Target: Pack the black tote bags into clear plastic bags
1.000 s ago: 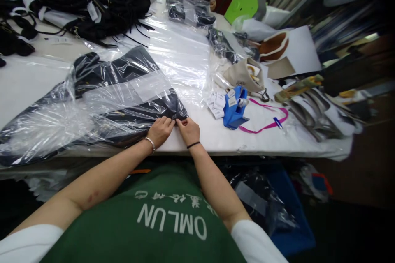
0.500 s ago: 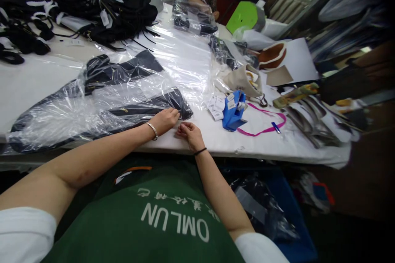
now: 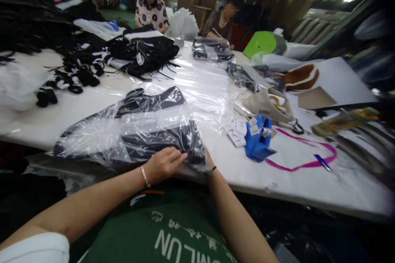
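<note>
A dark bag (image 3: 154, 141) in clear plastic wrapping lies along the table's near edge, its long strap (image 3: 66, 141) stretching off to the left inside the film. My left hand (image 3: 165, 163), with a silver bracelet at the wrist, is closed on the near edge of this wrapped bag. At the bag's right end is my right hand (image 3: 209, 161), mostly behind the plastic; its fingers are hidden, so I cannot tell their grip. A dark band circles that wrist.
Clear plastic sleeves (image 3: 203, 86) lie beyond the bag. Rightward are a blue holder (image 3: 258, 139), white tags (image 3: 237, 132), a pink ribbon (image 3: 293, 168) and a beige pouch (image 3: 267, 104). Black strapped goods (image 3: 148, 51) are heaped far left. Two people sit across the table.
My view has tilted up and shifted left. My left hand has closed on the wrapped bag's near edge; my right hand has gone from in front of its corner to behind its right end.
</note>
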`<move>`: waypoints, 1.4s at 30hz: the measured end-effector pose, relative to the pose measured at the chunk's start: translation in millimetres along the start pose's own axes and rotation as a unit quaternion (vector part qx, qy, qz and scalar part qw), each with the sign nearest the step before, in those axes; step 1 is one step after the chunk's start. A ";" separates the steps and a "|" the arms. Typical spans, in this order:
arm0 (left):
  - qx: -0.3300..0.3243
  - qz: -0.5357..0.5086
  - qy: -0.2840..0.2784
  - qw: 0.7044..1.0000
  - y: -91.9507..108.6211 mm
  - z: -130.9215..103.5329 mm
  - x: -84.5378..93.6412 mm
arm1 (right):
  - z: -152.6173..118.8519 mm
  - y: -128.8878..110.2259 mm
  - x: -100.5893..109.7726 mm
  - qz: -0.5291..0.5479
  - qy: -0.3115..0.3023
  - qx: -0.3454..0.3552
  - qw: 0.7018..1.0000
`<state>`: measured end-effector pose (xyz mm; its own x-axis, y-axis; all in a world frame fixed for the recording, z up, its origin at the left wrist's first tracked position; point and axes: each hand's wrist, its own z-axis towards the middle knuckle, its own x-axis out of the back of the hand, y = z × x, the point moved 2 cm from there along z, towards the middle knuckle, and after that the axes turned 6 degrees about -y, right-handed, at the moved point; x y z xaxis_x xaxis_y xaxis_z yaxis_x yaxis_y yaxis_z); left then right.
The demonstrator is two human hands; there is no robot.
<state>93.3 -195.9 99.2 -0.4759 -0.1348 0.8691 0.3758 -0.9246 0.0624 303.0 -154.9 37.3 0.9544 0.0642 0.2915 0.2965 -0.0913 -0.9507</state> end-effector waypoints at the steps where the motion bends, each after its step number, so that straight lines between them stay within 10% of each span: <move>1: -0.006 -0.003 -0.007 1.000 8.0 -13.1 -5.7 | 3.9 -0.8 2.1 0.023 -0.009 0.000 1.000; 6: -0.012 0.015 -0.054 0.998 30.4 -65.0 -43.4 | 54.4 -21.3 -10.3 0.205 -0.082 -0.096 0.971; 11: -0.033 0.023 -0.052 0.998 9.5 -69.4 -45.1 | 92.8 -67.3 -26.1 0.220 -0.017 -0.059 0.974; 16: -0.116 0.038 -0.117 0.986 -31.2 -84.7 -5.4 | 52.4 -89.1 -23.8 0.218 0.017 0.090 0.972; 22: -0.047 0.055 -0.261 0.963 -127.6 -178.0 75.3 | 0.1 -44.5 -88.6 0.317 0.061 -0.011 0.946; 25: 0.103 0.127 -0.260 0.952 -191.3 -201.9 116.8 | -14.5 -34.7 -152.5 0.304 -0.087 -0.099 0.944; 28: 0.190 0.154 -0.188 0.951 -199.1 -176.7 132.7 | -35.5 -46.7 -181.0 0.325 -0.312 -0.129 0.884; 31: 0.197 0.092 -0.105 0.970 -149.6 -113.6 105.2 | -46.0 -62.3 -139.3 0.342 -0.322 -0.044 0.882; 35: 0.121 0.009 -0.086 0.989 -77.4 -31.9 27.8 | -20.9 -48.2 -34.0 0.317 0.078 0.034 0.945; 37: 0.115 0.029 -0.099 0.988 -57.8 -11.9 -8.4 | -6.3 -29.0 -5.2 0.261 0.161 0.028 0.951; 42: 0.097 0.086 -0.093 0.987 -48.3 -6.2 -49.6 | 5.4 -3.0 -17.4 0.035 0.006 0.061 0.998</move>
<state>93.8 -146.8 50.1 -0.2442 -0.1985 0.9492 0.5926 -0.8054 -0.0160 285.4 -150.5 34.5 0.9730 0.0506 0.2250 0.2239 0.0261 -0.9743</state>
